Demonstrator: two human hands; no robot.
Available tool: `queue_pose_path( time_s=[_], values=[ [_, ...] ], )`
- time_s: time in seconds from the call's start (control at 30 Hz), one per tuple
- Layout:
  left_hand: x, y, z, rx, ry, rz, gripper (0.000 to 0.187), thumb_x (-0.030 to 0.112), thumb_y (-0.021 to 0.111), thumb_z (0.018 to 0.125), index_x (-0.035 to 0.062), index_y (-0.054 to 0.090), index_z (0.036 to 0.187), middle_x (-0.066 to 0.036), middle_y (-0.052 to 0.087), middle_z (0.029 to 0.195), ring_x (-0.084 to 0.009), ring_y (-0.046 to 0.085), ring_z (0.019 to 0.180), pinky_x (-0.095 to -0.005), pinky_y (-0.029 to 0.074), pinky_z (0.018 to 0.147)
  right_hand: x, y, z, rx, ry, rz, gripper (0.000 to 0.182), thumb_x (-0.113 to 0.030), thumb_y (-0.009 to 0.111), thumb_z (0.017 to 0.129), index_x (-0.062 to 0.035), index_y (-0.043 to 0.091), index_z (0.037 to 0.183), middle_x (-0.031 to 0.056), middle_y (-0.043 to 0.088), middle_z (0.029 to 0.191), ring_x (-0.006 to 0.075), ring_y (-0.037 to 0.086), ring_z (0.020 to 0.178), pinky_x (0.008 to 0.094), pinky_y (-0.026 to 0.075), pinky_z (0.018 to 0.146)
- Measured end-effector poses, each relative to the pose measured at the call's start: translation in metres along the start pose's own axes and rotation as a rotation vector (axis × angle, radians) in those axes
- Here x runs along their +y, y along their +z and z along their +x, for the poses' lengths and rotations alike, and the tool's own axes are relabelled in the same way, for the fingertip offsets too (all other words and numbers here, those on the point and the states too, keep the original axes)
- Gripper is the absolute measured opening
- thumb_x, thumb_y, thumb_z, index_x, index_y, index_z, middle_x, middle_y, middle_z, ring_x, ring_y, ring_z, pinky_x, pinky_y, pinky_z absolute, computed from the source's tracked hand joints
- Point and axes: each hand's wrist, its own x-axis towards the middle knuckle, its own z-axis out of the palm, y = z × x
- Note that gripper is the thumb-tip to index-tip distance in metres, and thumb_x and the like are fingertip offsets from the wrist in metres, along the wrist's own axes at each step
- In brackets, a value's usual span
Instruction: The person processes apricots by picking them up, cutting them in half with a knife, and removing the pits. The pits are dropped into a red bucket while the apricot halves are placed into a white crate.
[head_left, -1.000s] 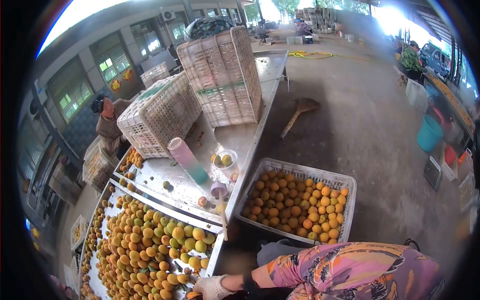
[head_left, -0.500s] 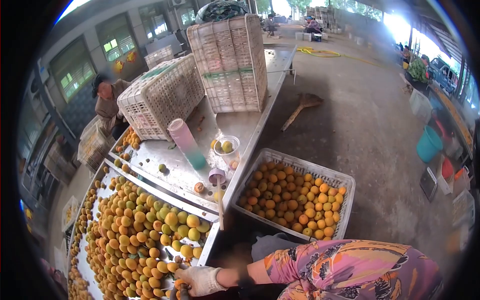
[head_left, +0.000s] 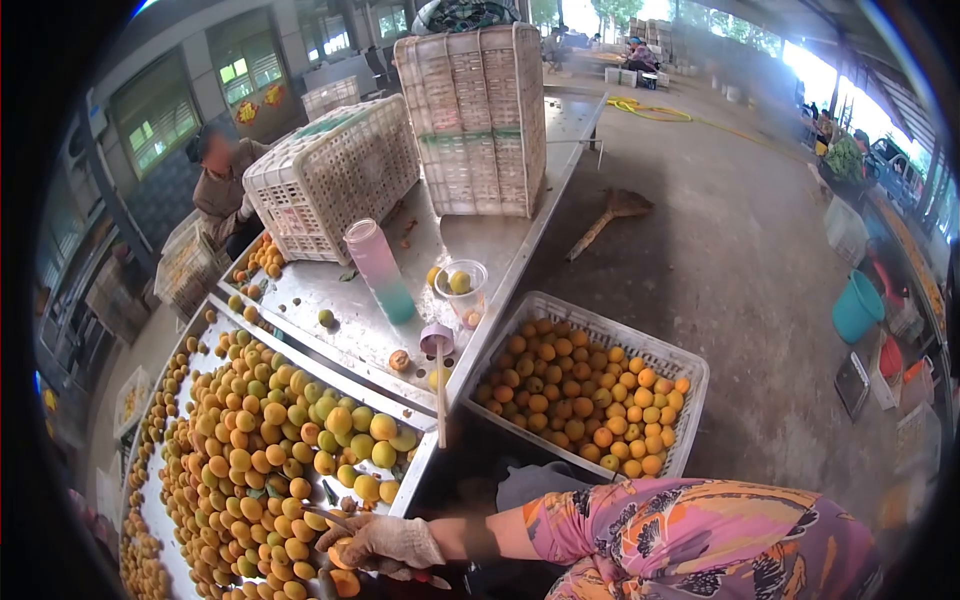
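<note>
My right hand [head_left: 385, 545], in a pale work glove, is closed at the front edge of the apricot pile [head_left: 255, 445]. A thin grey blade [head_left: 332, 518] sticks out past its fingers and a red handle end shows below the palm, like a small knife. An orange apricot [head_left: 342, 551] sits against the fingertips, with another orange piece just under it. Of my left hand [head_left: 327, 584] only a dark, finger-like sliver shows at the bottom edge; the rest is hidden. The pile lies on a white-lined metal sorting table [head_left: 420, 475].
A white crate [head_left: 697, 395] of apricots stands on the floor at the right. Beyond the pile, the metal table holds two large crates [head_left: 475, 120], a pink-and-teal bottle [head_left: 380, 270], a plastic cup [head_left: 465, 290] and a wooden-handled purple scoop [head_left: 437, 340]. Another person [head_left: 225, 185] works at far left.
My right hand has shifted slightly left and turned, so the grey blade and red handle end now show. The view has tilted a little. The other person's arm has moved.
</note>
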Motion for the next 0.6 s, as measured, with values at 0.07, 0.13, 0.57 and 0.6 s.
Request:
queue_pose_path(
  time_s=[0.07, 0.13, 0.57, 0.6],
  values=[
    [0.017, 0.024, 0.008, 0.029, -0.281, -0.505, 0.041, 0.031, 0.057, 0.094, -0.0037, 0.059, 0.116, -0.015, 0.066, 0.102, -0.0271, 0.064, 0.091, -0.0351, 0.053, 0.081, -0.001, 0.005, -0.005, 0.006, 0.0, -0.16, 0.046, -0.001, 0.054, 0.083, -0.0029, 0.05, 0.128, 0.0062, 0.057, 0.078, 0.0094, 0.055, 0.054, 0.0189, 0.041, 0.041],
    [0.021, 0.037, 0.015, 0.0, -0.243, -0.532, 0.042, 0.031, 0.056, 0.094, -0.0032, 0.058, 0.118, -0.015, 0.065, 0.103, -0.0267, 0.063, 0.093, -0.0349, 0.053, 0.082, 0.011, 0.008, -0.004, 0.045, 0.016, -0.176, 0.057, -0.009, 0.054, 0.084, -0.0063, 0.043, 0.14, 0.0047, 0.058, 0.078, 0.0098, 0.055, 0.058, 0.0192, 0.043, 0.047],
    [-0.002, 0.088, 0.058, -0.188, -0.012, -0.667, 0.046, 0.034, 0.048, 0.097, 0.0001, 0.048, 0.128, -0.013, 0.062, 0.113, -0.0239, 0.059, 0.1, -0.0332, 0.049, 0.088, 0.02, 0.004, 0.002, 0.102, -0.156, -1.064, 0.062, -0.02, 0.058, 0.086, -0.0186, 0.039, 0.145, 0.0144, 0.062, 0.106, 0.0246, 0.062, 0.095, 0.0322, 0.045, 0.092],
    [-0.006, 0.09, 0.059, -0.184, 0.004, -0.676, 0.046, 0.034, 0.048, 0.097, 0.0004, 0.047, 0.129, -0.013, 0.062, 0.114, -0.0237, 0.059, 0.101, -0.033, 0.048, 0.088, 0.016, 0.002, 0.0, 0.074, -0.263, -1.04, 0.047, -0.017, 0.054, 0.087, -0.0135, 0.049, 0.134, 0.0131, 0.061, 0.114, 0.0238, 0.058, 0.105, 0.0338, 0.046, 0.092]
  ],
)
